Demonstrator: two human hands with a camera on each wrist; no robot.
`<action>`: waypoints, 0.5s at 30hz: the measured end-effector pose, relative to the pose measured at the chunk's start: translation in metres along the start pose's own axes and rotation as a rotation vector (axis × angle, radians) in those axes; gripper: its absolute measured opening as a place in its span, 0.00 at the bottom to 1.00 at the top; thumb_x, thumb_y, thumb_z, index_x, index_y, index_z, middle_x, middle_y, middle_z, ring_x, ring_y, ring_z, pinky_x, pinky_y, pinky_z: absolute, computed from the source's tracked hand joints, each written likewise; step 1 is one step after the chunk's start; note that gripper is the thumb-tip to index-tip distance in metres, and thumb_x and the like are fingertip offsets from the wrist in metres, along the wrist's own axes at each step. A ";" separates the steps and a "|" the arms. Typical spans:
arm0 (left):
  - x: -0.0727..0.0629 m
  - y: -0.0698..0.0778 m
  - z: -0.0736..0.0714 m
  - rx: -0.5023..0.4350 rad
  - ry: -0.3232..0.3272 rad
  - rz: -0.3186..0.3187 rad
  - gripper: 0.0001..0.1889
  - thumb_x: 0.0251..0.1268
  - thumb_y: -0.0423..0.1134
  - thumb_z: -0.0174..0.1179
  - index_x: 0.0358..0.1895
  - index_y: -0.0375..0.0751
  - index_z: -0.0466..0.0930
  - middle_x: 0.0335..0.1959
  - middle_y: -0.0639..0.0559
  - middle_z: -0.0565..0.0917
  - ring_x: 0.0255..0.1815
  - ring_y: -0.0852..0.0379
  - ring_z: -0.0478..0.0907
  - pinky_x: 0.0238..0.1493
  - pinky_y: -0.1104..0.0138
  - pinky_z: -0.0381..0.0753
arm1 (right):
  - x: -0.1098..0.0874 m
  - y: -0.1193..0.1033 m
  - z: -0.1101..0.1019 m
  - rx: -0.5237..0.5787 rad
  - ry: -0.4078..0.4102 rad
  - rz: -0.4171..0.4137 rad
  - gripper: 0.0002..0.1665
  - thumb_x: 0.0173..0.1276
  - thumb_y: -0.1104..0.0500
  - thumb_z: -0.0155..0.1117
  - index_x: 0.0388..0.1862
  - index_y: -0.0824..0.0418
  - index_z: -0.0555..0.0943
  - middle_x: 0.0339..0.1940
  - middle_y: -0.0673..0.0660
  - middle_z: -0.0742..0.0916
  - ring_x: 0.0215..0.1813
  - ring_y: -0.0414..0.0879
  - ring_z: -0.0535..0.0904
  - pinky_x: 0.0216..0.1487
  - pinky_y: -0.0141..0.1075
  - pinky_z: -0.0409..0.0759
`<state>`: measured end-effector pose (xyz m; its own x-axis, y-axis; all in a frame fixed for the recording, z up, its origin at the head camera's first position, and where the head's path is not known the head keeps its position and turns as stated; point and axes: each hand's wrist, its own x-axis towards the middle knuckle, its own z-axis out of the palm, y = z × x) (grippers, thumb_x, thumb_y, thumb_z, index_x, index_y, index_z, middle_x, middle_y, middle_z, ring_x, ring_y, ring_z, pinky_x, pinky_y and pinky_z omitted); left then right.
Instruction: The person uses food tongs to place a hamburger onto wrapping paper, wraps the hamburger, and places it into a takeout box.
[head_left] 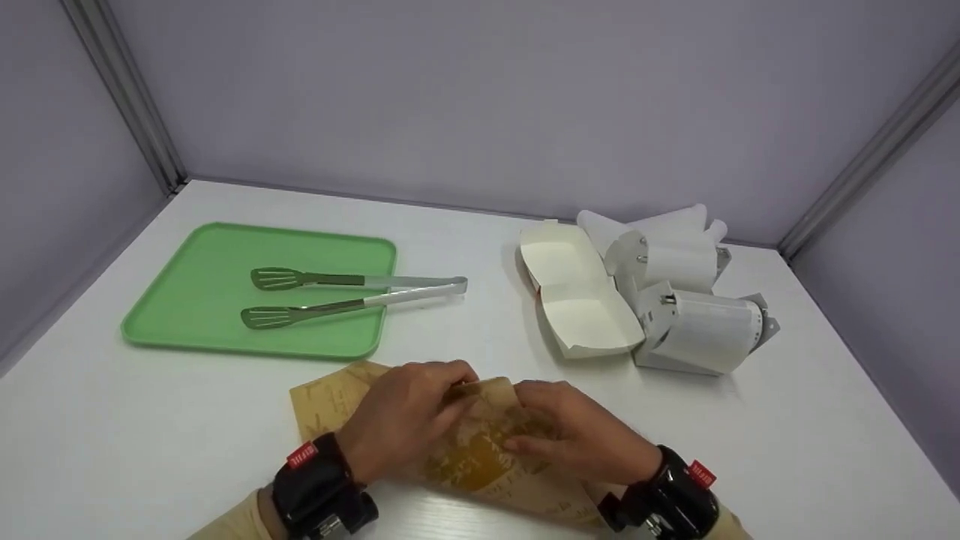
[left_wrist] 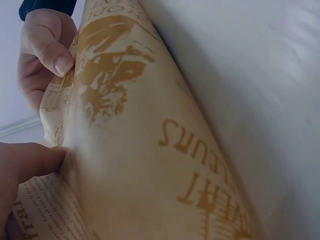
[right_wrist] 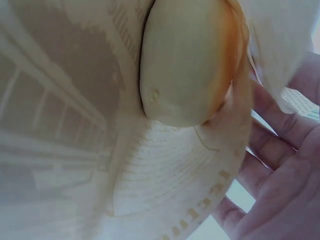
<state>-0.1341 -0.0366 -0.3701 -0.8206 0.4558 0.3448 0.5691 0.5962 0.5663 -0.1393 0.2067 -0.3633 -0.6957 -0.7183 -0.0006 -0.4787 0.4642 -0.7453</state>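
Note:
Near the front of the table, brown printed wrapping paper (head_left: 491, 439) is folded over a bun. Through the open end of the fold, the right wrist view shows the pale, rounded bun (right_wrist: 185, 65) with a browner side. My left hand (head_left: 411, 416) pinches the paper at its upper edge, the thumb in front; the left wrist view shows that thumb (left_wrist: 35, 160) on the fold. My right hand (head_left: 581, 435) grips the paper's right part, thumb in front and fingers behind. A loose flap of paper spreads out to the left, behind my left hand.
A green tray (head_left: 202, 300) lies at the left, with metal tongs (head_left: 349, 292) across its right edge. Behind my right hand, an open cardboard box (head_left: 589, 315) touches white dispensers holding rolls (head_left: 709, 334). Walls (head_left: 465, 105) enclose the table's back and sides.

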 end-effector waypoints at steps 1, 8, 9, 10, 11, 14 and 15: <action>0.000 0.000 0.000 0.000 0.002 -0.003 0.03 0.68 0.41 0.65 0.39 0.47 0.85 0.33 0.56 0.89 0.31 0.66 0.82 0.35 0.72 0.82 | 0.000 0.000 -0.001 -0.021 0.005 0.004 0.15 0.72 0.50 0.66 0.55 0.49 0.80 0.47 0.44 0.86 0.48 0.37 0.82 0.52 0.33 0.82; 0.005 0.001 0.000 0.005 0.020 0.005 0.03 0.69 0.41 0.65 0.38 0.48 0.85 0.29 0.59 0.88 0.24 0.69 0.74 0.28 0.74 0.74 | -0.010 -0.009 -0.011 -0.235 0.084 0.048 0.22 0.67 0.51 0.72 0.58 0.53 0.79 0.54 0.44 0.86 0.56 0.41 0.81 0.61 0.42 0.80; 0.005 0.000 0.000 0.018 0.028 0.009 0.03 0.69 0.41 0.65 0.38 0.48 0.86 0.29 0.59 0.88 0.24 0.70 0.74 0.27 0.74 0.73 | -0.013 -0.011 -0.012 -0.277 0.106 0.044 0.24 0.67 0.53 0.72 0.59 0.54 0.78 0.56 0.46 0.86 0.58 0.43 0.81 0.62 0.45 0.80; 0.006 0.000 0.000 0.030 0.037 0.014 0.03 0.68 0.41 0.65 0.37 0.48 0.86 0.28 0.59 0.88 0.23 0.70 0.73 0.27 0.74 0.73 | -0.015 -0.013 -0.014 -0.318 0.132 0.031 0.25 0.66 0.54 0.73 0.60 0.55 0.77 0.58 0.47 0.86 0.60 0.44 0.80 0.63 0.46 0.80; 0.006 0.000 0.000 0.042 0.041 0.014 0.03 0.68 0.41 0.66 0.37 0.49 0.86 0.28 0.59 0.88 0.23 0.70 0.73 0.27 0.74 0.73 | -0.016 -0.015 -0.015 -0.353 0.160 0.008 0.26 0.65 0.56 0.73 0.61 0.56 0.77 0.58 0.49 0.85 0.61 0.45 0.80 0.62 0.47 0.80; 0.008 0.000 0.001 0.074 0.056 0.014 0.02 0.67 0.41 0.66 0.36 0.49 0.86 0.28 0.59 0.89 0.24 0.70 0.76 0.28 0.73 0.74 | -0.019 -0.024 -0.015 -0.448 0.248 -0.104 0.25 0.62 0.61 0.74 0.57 0.58 0.77 0.55 0.50 0.85 0.58 0.44 0.80 0.58 0.42 0.82; 0.008 0.000 0.001 0.081 0.058 0.013 0.02 0.67 0.41 0.67 0.35 0.49 0.85 0.28 0.59 0.89 0.24 0.70 0.77 0.28 0.73 0.75 | -0.019 -0.027 -0.014 -0.473 0.269 -0.153 0.23 0.61 0.62 0.74 0.54 0.58 0.78 0.52 0.49 0.85 0.55 0.42 0.81 0.55 0.40 0.82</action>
<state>-0.1409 -0.0320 -0.3679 -0.8136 0.4262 0.3954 0.5799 0.6433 0.4999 -0.1206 0.2155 -0.3343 -0.6818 -0.6671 0.3002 -0.7297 0.5911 -0.3438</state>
